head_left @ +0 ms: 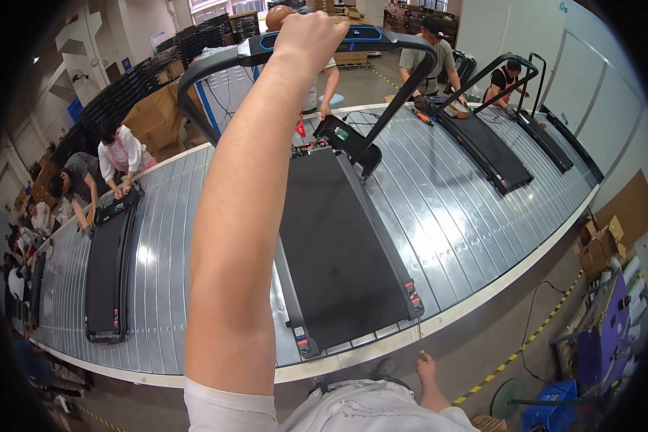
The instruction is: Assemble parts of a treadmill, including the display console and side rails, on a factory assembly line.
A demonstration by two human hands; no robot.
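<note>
Reaching toward twelve o'clock in the head view, the left hand (309, 39) has its grip clenched around the top bar of the raised handlebar (367, 36) of the central treadmill (338, 245), which lies on the slatted conveyor (446, 209). Right hand (426, 369), at six o'clock, hangs free, grip released. Judged risk: a slipping grip lets the frame drop onto the deck.

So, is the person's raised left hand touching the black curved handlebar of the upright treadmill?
Touching. The head view shows the left hand closed over the top of the black curved handlebar, fingers wrapped around the bar beside its blue-lit panel, with no gap.
</note>
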